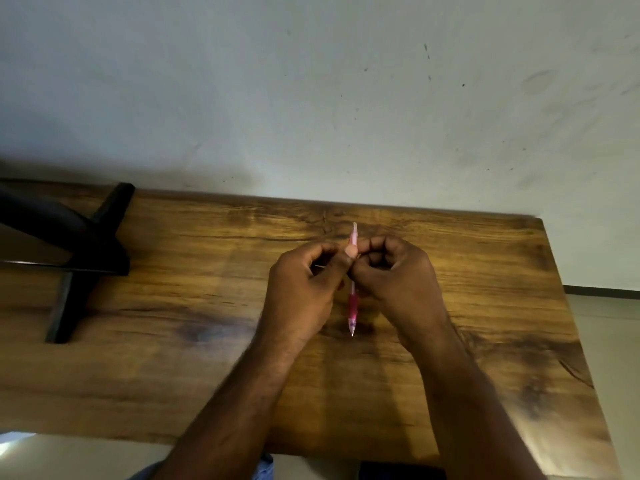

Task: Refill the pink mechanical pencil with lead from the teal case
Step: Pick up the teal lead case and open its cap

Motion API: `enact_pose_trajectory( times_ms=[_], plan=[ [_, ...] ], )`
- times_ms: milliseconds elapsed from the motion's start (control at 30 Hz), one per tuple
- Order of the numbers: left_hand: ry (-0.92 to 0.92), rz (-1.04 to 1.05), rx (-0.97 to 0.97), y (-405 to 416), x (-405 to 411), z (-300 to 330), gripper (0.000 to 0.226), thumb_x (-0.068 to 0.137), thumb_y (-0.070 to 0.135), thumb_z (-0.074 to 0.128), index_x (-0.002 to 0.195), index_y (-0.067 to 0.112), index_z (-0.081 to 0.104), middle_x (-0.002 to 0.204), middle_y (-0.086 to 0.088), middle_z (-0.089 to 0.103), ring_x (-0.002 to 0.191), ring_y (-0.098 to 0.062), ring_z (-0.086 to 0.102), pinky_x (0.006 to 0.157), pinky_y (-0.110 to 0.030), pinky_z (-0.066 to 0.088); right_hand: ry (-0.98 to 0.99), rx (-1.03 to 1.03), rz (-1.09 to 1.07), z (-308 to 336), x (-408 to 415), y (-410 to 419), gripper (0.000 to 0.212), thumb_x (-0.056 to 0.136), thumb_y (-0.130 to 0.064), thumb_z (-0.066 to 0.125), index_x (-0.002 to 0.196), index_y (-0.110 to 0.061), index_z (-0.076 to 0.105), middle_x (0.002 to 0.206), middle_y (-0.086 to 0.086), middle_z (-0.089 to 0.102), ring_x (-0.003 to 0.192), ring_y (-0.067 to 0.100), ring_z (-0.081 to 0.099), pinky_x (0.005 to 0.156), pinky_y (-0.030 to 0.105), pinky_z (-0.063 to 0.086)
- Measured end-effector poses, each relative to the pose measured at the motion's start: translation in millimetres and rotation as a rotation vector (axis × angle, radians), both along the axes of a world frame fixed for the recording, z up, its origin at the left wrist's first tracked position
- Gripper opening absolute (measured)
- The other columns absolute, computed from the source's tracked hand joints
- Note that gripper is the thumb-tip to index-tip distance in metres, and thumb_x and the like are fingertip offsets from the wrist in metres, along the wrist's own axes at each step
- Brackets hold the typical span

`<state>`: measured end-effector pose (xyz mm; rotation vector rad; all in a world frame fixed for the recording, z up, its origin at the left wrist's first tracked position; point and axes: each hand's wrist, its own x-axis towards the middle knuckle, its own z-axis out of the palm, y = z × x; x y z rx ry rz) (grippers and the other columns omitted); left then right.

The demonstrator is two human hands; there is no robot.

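Note:
The pink mechanical pencil (352, 306) is held upright over the middle of the wooden table (173, 358), tip pointing toward me and cap end toward the wall. My left hand (304, 292) and my right hand (398, 282) both close around its upper barrel, thumbs and fingers meeting at the pencil. The pink grip and metal tip hang free below the hands. The teal case is not visible; something thin may sit in my left fingers, but I cannot tell what.
A black stand (86, 258) with crossed legs occupies the table's left part. A pale wall (311, 98) rises right behind the table's far edge. The table's right edge (568, 306) drops to the floor.

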<state>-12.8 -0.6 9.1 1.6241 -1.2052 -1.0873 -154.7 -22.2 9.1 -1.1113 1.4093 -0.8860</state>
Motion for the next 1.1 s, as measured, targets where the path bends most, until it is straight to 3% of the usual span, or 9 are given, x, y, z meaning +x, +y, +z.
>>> enact_pose_trajectory(
  times_ms=[67, 133, 233, 400, 500, 567, 633, 867, 1100],
  plan=[
    [0.045, -0.040, -0.014, 5.0, 1.4, 2.5, 0.032, 0.089, 0.050, 0.063, 0.103, 0.026, 0.078, 0.090, 0.014, 0.078, 0.084, -0.001, 0.074, 0.069, -0.018, 0.059, -0.119, 0.020, -0.011, 2.3, -2.3, 3.3, 0.017, 0.086, -0.015, 0.083, 0.100, -0.016, 0.074, 0.083, 0.007, 0.078, 0.072, 0.019, 0.078, 0.059, 0.025, 0.058],
    [0.094, -0.067, -0.012, 8.0, 3.3, 1.4, 0.023, 0.089, 0.041, 0.068, 0.101, 0.024, 0.079, 0.088, 0.011, 0.079, 0.081, -0.004, 0.075, 0.063, -0.018, 0.058, -0.166, 0.032, -0.010, 3.2, -5.0, 5.2, 0.019, 0.085, -0.015, 0.084, 0.101, -0.014, 0.074, 0.086, 0.010, 0.078, 0.074, 0.021, 0.078, 0.059, 0.025, 0.057],
    [0.151, -0.106, -0.006, 9.4, 7.5, 1.2, 0.016, 0.087, 0.018, 0.077, 0.099, 0.028, 0.078, 0.091, 0.011, 0.081, 0.083, -0.006, 0.077, 0.065, -0.018, 0.059, -0.210, 0.066, -0.010, 5.5, -8.2, 4.6, 0.020, 0.084, -0.015, 0.085, 0.101, -0.013, 0.075, 0.089, 0.008, 0.079, 0.075, 0.018, 0.076, 0.060, 0.024, 0.057],
    [0.168, -0.125, 0.024, 9.4, 12.3, 1.9, 0.020, 0.087, 0.009, 0.078, 0.100, 0.024, 0.079, 0.092, 0.006, 0.081, 0.085, -0.012, 0.078, 0.070, -0.026, 0.063, -0.190, 0.066, 0.007, 8.5, -6.7, 3.5, 0.020, 0.084, -0.031, 0.084, 0.098, -0.018, 0.078, 0.089, 0.003, 0.079, 0.070, 0.013, 0.073, 0.059, 0.024, 0.056],
    [0.173, -0.134, 0.049, 10.5, 13.9, 0.7, 0.015, 0.086, 0.010, 0.079, 0.097, 0.020, 0.079, 0.090, 0.003, 0.081, 0.083, -0.013, 0.077, 0.068, -0.026, 0.062, -0.204, 0.025, -0.061, 8.9, -3.5, 2.9, 0.032, 0.085, -0.043, 0.079, 0.100, -0.015, 0.078, 0.083, 0.002, 0.076, 0.068, 0.015, 0.068, 0.065, 0.036, 0.062],
    [0.177, -0.153, 0.070, 12.1, 12.9, 0.6, 0.014, 0.086, 0.010, 0.080, 0.096, 0.019, 0.079, 0.090, 0.002, 0.081, 0.083, -0.014, 0.077, 0.069, -0.027, 0.062, -0.200, 0.000, -0.098, 7.6, -2.3, 2.0, 0.026, 0.089, -0.036, 0.078, 0.101, -0.013, 0.078, 0.078, 0.004, 0.074, 0.068, 0.017, 0.066, 0.072, 0.048, 0.062],
    [0.185, -0.169, 0.089, 12.9, 11.9, -0.7, 0.013, 0.086, 0.009, 0.080, 0.096, 0.018, 0.079, 0.089, 0.002, 0.080, 0.082, -0.015, 0.078, 0.069, -0.028, 0.063, -0.198, -0.006, -0.129, 4.9, -0.7, 0.5, 0.020, 0.092, -0.030, 0.078, 0.098, -0.011, 0.078, 0.075, 0.003, 0.072, 0.067, 0.019, 0.065, 0.073, 0.050, 0.062],
    [0.290, -0.171, 0.172, 11.2, 14.9, -0.8, 0.014, 0.085, 0.008, 0.081, 0.098, 0.013, 0.079, 0.089, -0.005, 0.081, 0.082, -0.021, 0.079, 0.069, -0.030, 0.063, -0.250, -0.002, -0.199, -1.1, 10.3, -3.8, 0.013, 0.094, -0.017, 0.075, 0.088, -0.006, 0.076, 0.064, -0.004, 0.067, 0.059, 0.009, 0.063, 0.059, 0.028, 0.056],
    [0.315, -0.192, 0.218, 9.1, 19.9, 1.5, 0.012, 0.083, 0.010, 0.083, 0.093, 0.016, 0.080, 0.087, -0.004, 0.080, 0.079, -0.019, 0.079, 0.068, -0.032, 0.064, -0.338, 0.075, -0.254, -0.7, 15.9, -4.7, 0.015, 0.095, -0.018, 0.071, 0.083, -0.014, 0.080, 0.066, -0.006, 0.066, 0.060, 0.006, 0.062, 0.055, 0.024, 0.053]
  ],
)
